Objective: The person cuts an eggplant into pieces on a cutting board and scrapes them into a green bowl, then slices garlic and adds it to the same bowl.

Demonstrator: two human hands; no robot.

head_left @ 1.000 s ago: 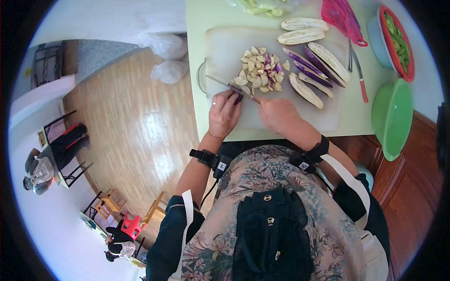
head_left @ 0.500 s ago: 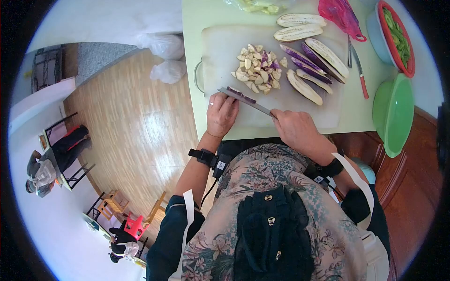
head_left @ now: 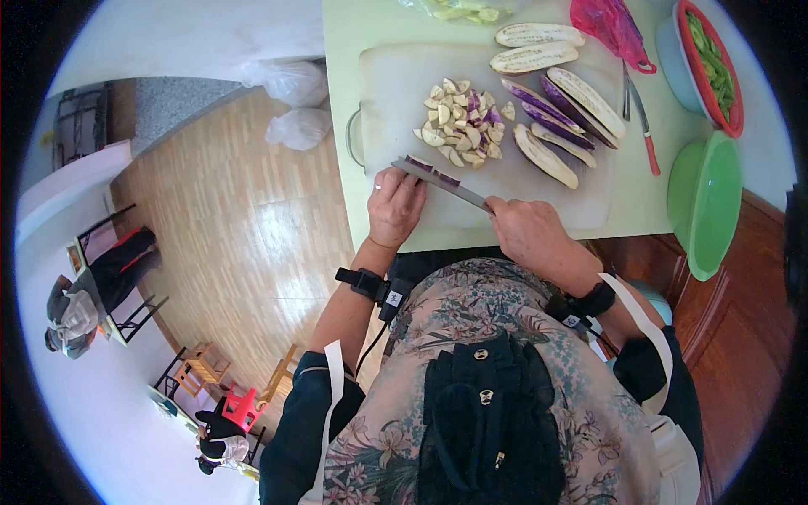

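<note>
My right hand (head_left: 532,236) is wrapped around the handle of a knife (head_left: 459,190), whose blade slants across the near left part of a white cutting board (head_left: 404,76). On the near side of the blade, the curled fingers of my left hand (head_left: 396,209) press on an eggplant strip (head_left: 433,172). Cut purple-skinned bits of it show along the blade's far side; the rest is hidden by blade and fingers. Beyond lies a heap of chopped eggplant (head_left: 463,122). Halved and quartered eggplants (head_left: 545,157) rest to the right on the board.
A red-handled knife (head_left: 648,139) lies right of the board, near a pink plastic bag (head_left: 602,29). A green basin (head_left: 703,206) leans at the table's right edge, below a red basket (head_left: 739,122) of green vegetables. Two people (head_left: 223,438) are off to the left.
The view has shifted very slightly. Both hands, the knife and the eggplant strip stay in almost the same position.
</note>
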